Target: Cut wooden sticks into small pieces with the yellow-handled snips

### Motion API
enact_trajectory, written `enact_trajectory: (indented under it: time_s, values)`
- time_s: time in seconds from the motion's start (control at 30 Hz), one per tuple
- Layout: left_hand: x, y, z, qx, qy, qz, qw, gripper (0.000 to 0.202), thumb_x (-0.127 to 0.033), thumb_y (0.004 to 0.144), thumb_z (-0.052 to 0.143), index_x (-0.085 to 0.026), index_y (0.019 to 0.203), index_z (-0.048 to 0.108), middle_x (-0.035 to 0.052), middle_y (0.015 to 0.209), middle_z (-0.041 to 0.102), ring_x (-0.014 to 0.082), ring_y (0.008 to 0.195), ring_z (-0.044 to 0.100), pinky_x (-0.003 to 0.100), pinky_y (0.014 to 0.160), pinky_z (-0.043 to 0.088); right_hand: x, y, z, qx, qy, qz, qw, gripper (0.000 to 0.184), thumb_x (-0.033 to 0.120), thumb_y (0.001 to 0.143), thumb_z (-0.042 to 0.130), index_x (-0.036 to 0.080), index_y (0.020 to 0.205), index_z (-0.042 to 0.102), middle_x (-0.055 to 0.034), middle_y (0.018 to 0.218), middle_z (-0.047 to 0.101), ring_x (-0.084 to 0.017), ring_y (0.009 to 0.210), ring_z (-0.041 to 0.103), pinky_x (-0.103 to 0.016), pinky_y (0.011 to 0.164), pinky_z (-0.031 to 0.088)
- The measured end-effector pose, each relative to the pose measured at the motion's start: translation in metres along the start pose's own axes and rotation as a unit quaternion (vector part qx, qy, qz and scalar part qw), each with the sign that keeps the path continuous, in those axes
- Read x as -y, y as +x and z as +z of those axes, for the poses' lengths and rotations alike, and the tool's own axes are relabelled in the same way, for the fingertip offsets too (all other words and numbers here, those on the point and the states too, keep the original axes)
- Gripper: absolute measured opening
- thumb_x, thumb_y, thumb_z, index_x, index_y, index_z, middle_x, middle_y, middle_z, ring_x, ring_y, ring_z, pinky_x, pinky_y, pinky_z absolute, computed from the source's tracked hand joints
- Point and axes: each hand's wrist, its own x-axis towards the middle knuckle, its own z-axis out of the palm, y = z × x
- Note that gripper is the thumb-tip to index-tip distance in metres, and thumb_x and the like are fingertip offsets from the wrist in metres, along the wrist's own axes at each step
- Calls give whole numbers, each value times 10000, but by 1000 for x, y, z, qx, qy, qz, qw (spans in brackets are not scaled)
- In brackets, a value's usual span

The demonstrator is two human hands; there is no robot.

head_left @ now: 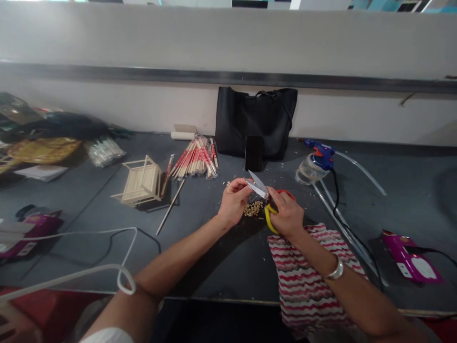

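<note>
Grips in the right hand (287, 214) a pair of steel-bladed scissors with red and yellow plastic handles (262, 192), with fingers curled around the loops, likely for firm leverage. Holds the blades parted and angled leftward, between both hands, above the dark grey tabletop (243, 271). Pinches narrow with the left hand (232, 202) right at the blades, seemingly to steady something small there; cannot make out any piece within the pinch. Has just beneath a loose heap of short, pale wooden pieces (253, 208), perhaps gathered there for easy reach. Has on the near side of the right hand a rumpled cloth with wavy red, white and grey stripes (310, 286), possibly for padding. Shows beyond the hands a flat, black rectangular phone (253, 153) leaned upright against a large black bag (237, 119), presumably for support. Shows farther left a fan of red-and-cream wrapped sticks (195, 159), then a small chair-like frame of pale sticks (142, 183), probably set apart for safety. Shows rightward a blue glue gun (321, 152) apparently resting on a clear jar (307, 171), probably to lift the nozzle clear.
</note>
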Motion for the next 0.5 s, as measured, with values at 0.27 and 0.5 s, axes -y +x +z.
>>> enact_trajectory:
  time_s: [0.27, 0.5]
  values:
    - [2, 2, -4, -13, 26, -2, 1000, 214, -118, 594, 845, -189, 669, 658, -26, 775, 718, 105, 738, 652, 252, 780, 525, -2, -1, 2, 8, 10, -8, 1000, 495, 192, 789, 563, 247, 1267, 681, -47, 851, 667, -177, 684, 578, -258, 627, 448]
    - [2, 3, -2, -11, 21, 11, 1000, 221, -160, 560, 876, -193, 676, 690, -41, 681, 695, 89, 662, 634, 234, 720, 522, -1, -1, 3, 35, 11, 7, 999, 517, 187, 767, 565, 237, 1270, 674, -49, 848, 713, -180, 683, 621, -253, 628, 494]
